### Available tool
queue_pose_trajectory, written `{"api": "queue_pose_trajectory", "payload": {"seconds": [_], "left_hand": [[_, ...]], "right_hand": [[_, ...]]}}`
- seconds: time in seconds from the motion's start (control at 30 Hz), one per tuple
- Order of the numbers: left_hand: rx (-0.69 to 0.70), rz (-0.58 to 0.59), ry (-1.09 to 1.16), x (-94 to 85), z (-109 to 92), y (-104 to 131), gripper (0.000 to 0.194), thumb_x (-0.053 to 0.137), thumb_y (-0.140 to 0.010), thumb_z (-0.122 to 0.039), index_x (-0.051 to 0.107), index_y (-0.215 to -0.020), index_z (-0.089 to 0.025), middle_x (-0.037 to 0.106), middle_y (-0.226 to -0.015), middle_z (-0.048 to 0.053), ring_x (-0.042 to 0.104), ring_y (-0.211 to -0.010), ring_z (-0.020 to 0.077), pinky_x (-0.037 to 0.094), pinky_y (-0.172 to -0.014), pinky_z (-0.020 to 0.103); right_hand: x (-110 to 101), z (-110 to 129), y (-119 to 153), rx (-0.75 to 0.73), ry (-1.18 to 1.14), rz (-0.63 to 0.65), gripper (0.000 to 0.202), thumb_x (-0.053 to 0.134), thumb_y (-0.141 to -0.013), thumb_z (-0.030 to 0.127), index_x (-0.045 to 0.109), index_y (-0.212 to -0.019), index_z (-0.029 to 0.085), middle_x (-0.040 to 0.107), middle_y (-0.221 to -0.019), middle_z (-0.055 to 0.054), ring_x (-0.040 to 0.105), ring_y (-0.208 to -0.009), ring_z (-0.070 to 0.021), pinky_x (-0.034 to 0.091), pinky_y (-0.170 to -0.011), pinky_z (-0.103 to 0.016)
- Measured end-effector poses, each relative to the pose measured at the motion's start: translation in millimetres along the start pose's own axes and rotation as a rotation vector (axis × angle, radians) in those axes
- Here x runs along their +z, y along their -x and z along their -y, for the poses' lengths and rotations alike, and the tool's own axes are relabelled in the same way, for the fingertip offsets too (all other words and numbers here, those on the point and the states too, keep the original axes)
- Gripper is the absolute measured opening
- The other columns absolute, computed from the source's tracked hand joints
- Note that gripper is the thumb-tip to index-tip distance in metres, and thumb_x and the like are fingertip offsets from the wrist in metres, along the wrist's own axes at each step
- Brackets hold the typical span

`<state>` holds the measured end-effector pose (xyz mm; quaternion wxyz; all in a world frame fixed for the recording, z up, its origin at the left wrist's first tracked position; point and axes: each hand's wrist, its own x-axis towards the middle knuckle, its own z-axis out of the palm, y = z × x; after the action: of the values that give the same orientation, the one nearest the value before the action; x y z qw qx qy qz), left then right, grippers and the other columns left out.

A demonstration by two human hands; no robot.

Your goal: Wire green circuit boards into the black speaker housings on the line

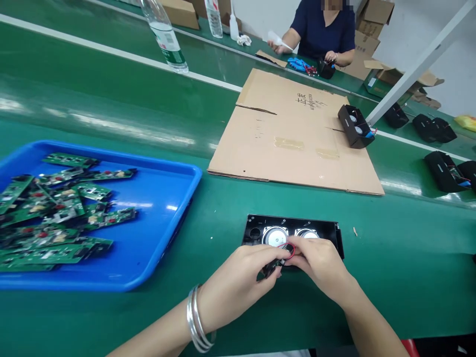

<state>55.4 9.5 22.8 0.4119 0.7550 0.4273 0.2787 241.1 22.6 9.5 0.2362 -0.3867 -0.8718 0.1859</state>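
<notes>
A black speaker panel [256, 225] with two round speakers lies on the green table in front of me. Over its near edge, my left hand [245, 270] pinches a small circuit board [270, 267], mostly hidden by the fingers. My right hand [322, 263] is closed at the thin red wire [292, 250] that loops beside the board. Its fingertips meet close to the left hand's, in front of the left speaker [275, 237]. The right speaker [307, 233] is partly covered by my right hand.
At left stands a blue tray [163, 238] heaped with circuit boards [67, 203]. Beyond the panel lies a flat cardboard sheet [293, 144] bearing a black speaker box [355, 126]. More black boxes [444, 171] stand at right. Across the table, a co-worker [323, 29] holds a white bottle.
</notes>
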Motion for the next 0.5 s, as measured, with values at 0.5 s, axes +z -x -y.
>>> {"api": "queue_pose_trajectory", "payload": {"seconds": [0.5], "left_hand": [[-0.144, -0.133, -0.022, 2.7, 1, 4, 0.025, 0.048, -0.078, -0.021, 0.067, -0.093, -0.022, 0.075, -0.084, 0.002, 0.069, -0.069, 0.0174, 0.055, -0.064, 0.025]], "right_hand": [[-22, -13, 10, 0.041, 0.223, 0.068, 0.088, 0.076, -0.062, 0.05, 0.036, -0.133, 0.017, 0.051, -0.124, -0.018, 0.048, -0.116, -0.0329, 0.043, -0.092, -0.053]]}}
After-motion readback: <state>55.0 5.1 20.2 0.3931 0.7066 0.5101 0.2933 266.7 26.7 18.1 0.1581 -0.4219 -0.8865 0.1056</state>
